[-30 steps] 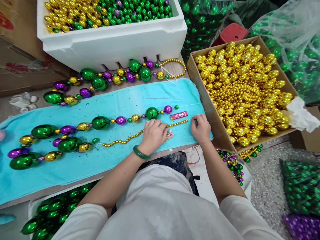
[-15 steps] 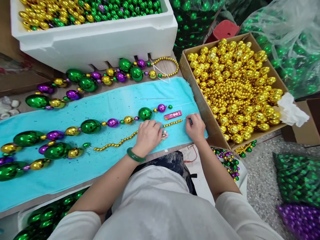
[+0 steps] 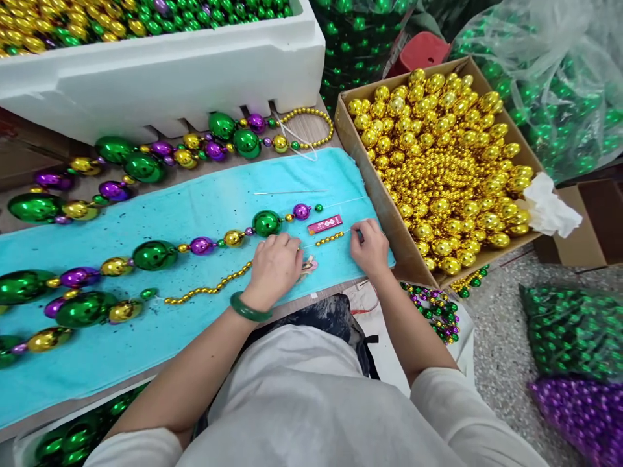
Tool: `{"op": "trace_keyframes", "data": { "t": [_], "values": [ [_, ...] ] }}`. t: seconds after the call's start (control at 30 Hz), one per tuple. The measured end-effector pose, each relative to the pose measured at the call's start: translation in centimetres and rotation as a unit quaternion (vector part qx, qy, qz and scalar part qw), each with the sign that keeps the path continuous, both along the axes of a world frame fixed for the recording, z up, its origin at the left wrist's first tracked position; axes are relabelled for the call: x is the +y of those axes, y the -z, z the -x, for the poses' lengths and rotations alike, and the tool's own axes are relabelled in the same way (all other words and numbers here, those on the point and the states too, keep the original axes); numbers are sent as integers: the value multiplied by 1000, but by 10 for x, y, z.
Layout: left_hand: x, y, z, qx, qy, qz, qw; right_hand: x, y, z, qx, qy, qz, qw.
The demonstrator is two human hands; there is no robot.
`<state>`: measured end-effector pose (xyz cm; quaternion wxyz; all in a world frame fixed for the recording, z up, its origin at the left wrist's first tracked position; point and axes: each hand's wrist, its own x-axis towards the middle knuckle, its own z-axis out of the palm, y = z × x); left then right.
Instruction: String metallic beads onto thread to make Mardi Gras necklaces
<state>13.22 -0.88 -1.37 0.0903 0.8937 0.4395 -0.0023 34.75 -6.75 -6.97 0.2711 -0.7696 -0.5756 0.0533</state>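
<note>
My left hand [image 3: 275,269], a green bangle [image 3: 250,307] on its wrist, lies closed over the end of a string of small gold beads [image 3: 209,290] on the turquoise towel [image 3: 195,337]. To its right, a short row of gold beads [image 3: 329,238] sits on a thin thread between the hands. My right hand [image 3: 370,248] pinches the thread past the row's right end. Just above that row is a small pink-red packet [image 3: 325,224]. A large-bead strand of green, purple and gold [image 3: 202,245] stretches across the towel, its thread trailing right.
A cardboard box of gold beads [image 3: 343,120] borders the towel's right end. Behind stands a white foam box [image 3: 195,78] of mixed beads, a finished-looking bead strand [image 3: 247,143] before it. A needle-like rod [image 3: 291,192] lies on the towel. Bagged beads [image 3: 574,331] rest on the floor.
The whole view has shifted, so things sit further left. Bare thread now shows between my left hand and the short gold row, which looks shorter. Both hands stay closed.
</note>
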Motion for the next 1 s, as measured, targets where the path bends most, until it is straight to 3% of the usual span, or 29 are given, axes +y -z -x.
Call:
{"op": "trace_keyframes", "data": {
  "t": [0.3, 0.8, 1.0],
  "values": [
    [4, 11, -39, -39, 56, -12, 998, 0, -1, 1, 11, 5, 6, 1000],
    [4, 17, -48, -16, 34, 7, 999, 0, -1, 1, 1, 3, 12, 1000],
    [8, 11, -41, -106, 24, 51, 993, -2, -2, -2, 8, -10, -3, 1000]
  ]
}}
